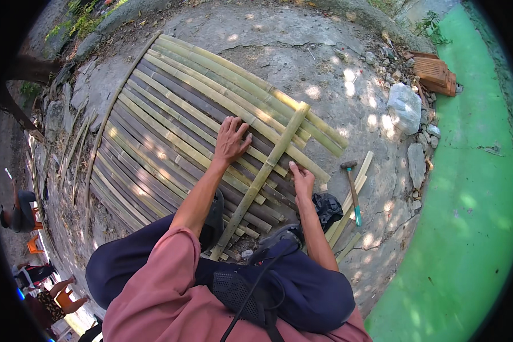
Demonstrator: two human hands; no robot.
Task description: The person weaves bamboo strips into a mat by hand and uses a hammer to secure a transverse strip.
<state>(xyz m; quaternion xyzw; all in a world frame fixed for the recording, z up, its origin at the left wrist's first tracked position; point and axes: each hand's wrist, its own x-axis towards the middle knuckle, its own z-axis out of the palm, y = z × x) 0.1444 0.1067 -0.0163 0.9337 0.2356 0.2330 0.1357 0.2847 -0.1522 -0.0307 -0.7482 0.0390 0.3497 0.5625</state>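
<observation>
I have the bamboo slats (pixel 166 132) spread mid-pavement (pixel 290 68), a crossbar (pixel 264 172) across their right ends. My left hand (pixel 232 139) rests on them, fingers curled; my right hand (pixel 303 179) is at the ends. I cannot tell whether either pinches one. A black bag (pixel 328 208) crowds my right forearm; a hammer (pixel 354 194) lies beyond, before the rock (pixel 404 108) near the pavement's right edge.

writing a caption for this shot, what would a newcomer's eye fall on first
Probably the big panel of bamboo slats spread over the ground left of centre, with a bamboo crossbar across it near its right end. The person's left hand rests on the slats, the right hand by their right ends. Next come the bright green strip down the right side and the hammer between it and the bamboo.
</observation>
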